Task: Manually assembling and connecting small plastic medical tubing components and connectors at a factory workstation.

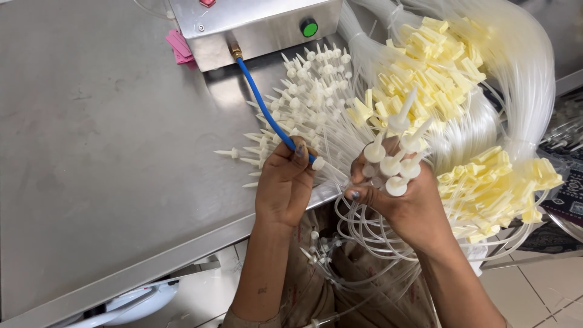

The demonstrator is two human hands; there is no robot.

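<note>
Blue hose nozzle points right.

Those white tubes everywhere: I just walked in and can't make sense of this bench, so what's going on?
A person works at a steel table covered with bundles of clear tubing. The left hand pinches the end of a blue hose that runs from a metal box with a green button. The right hand grips a cluster of white-tipped tubes, tips up, close to the hose end. More white tips fan out on the table, and pale yellow caps lie heaped to the right.
</note>
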